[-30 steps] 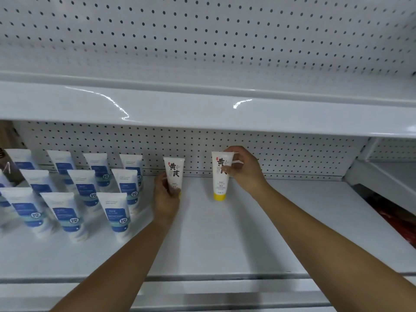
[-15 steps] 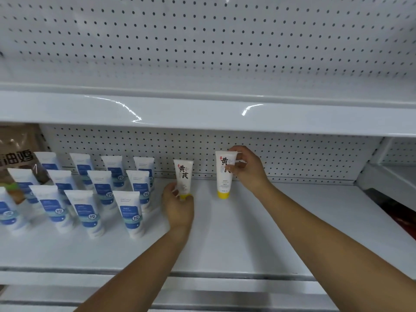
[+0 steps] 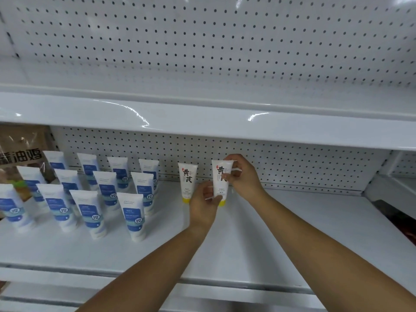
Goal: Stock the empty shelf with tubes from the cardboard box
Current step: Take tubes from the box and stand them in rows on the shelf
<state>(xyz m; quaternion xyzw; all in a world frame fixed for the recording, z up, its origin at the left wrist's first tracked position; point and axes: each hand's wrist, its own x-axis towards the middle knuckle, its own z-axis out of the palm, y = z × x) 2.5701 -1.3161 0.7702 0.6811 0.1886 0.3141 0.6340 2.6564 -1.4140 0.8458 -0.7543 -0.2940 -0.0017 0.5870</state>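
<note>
Against the back of the shelf [image 3: 292, 221], both hands hold one yellow-capped tube [image 3: 218, 187] cap-down: the right hand [image 3: 242, 177] pinches its top, the left hand [image 3: 202, 204] its base, likely to square it beside its free-standing twin [image 3: 187, 183], starting a row.

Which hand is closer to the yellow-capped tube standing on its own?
Left. The left hand sits just right of the free tube; the right hand is farther right, beyond the held tube.
</note>
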